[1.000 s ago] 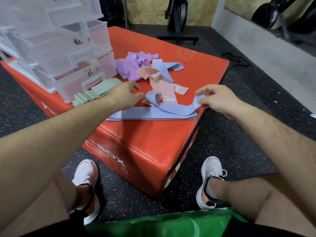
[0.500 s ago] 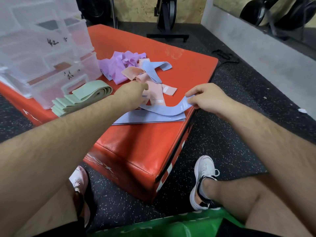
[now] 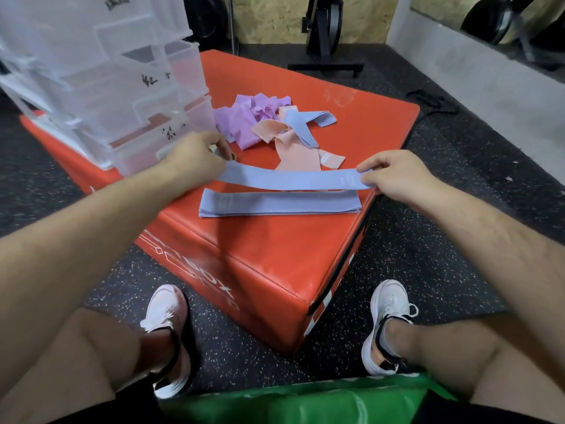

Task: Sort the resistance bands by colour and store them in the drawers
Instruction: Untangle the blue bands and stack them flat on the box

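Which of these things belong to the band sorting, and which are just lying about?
Job: held blue band, left hand, right hand, stacked blue bands, loose blue band, pink bands, purple bands, drawers.
Lying about: black stand, black cord, green pad.

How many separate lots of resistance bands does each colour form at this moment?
Blue: 3, the held blue band, the flat blue stack, the far blue band
Pink: 1, the pink heap
Purple: 1, the purple heap
Total: 5
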Motion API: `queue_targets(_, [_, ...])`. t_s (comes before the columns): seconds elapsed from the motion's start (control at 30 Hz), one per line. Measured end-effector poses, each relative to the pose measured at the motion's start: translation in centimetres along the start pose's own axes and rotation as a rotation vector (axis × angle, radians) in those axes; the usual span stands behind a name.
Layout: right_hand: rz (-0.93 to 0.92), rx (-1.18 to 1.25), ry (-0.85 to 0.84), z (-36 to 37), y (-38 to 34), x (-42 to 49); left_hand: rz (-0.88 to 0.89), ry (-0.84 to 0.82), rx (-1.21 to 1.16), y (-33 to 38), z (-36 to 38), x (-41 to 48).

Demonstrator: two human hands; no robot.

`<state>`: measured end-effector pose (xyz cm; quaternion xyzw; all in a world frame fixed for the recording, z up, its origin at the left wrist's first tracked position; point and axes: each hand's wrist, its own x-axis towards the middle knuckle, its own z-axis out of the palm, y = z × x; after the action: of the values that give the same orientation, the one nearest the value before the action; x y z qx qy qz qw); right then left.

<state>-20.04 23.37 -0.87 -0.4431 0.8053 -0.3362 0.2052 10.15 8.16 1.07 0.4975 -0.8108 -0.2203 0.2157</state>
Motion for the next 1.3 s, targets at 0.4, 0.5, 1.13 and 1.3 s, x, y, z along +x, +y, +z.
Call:
queue_targets(0.4, [-0.011, -0.139, -0.082, 2.0, 0.1, -0.3, -0.006, -0.075, 0.049, -5.4, 1.1, -2.4])
queue_targets(0.5, [-0.016, -0.147, -0.098, 2.4, 0.6, -0.3, -0.013, -0.087, 0.097, -6.0, 1.7, -2.4])
queue_targets(1.13, [-0.198, -0.525, -0.127, 2.3, 1.0, 0.0, 0.285, -0.043, 0.452, -4.6, 2.3, -2.2])
queue_targets(1.3, [-0.302, -0.483, -0.016, 3.5, -2.0, 1.6, 0.406, -0.010, 0.408, -1.1, 2.9, 0.8])
